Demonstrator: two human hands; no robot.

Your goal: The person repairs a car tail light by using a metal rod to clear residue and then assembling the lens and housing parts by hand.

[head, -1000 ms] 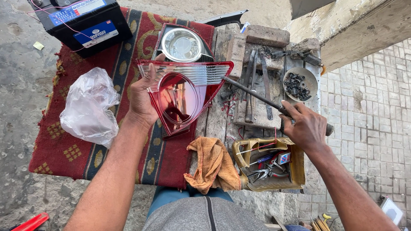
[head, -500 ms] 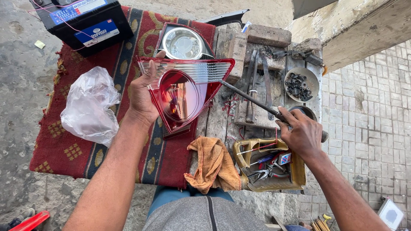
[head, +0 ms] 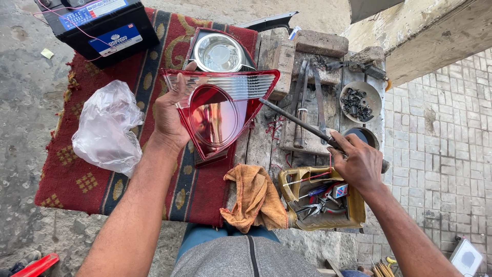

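A red tail-light lens (head: 220, 110) is held up over the worktop (head: 256, 154) by the left hand (head: 171, 115), fingers closed on its left edge, thumb laid across the clear ribbed band along the top. The lens is seen wide at the far side and tapering to a point toward the near side, so its long axis runs roughly far to near, tilted a little to the right. A long dark metal rod (head: 302, 122) is gripped by the right hand (head: 361, 164), closed around its near-right end; the rod's axis slants up and to the left, and its tip is placed right at the lens's right edge, whether touching or just short cannot be told. The lens thus lies to the left of the right hand, the left hand being the one on it. Behind the lens a round chrome reflector (head: 219, 52) rests on the patterned red rug (head: 77, 174). A car battery (head: 100, 28) sits far left, a crumpled plastic bag (head: 105, 128) to the left, an orange rag (head: 253, 197) at the near edge, and a tray of tools (head: 320, 200) beneath the right wrist.
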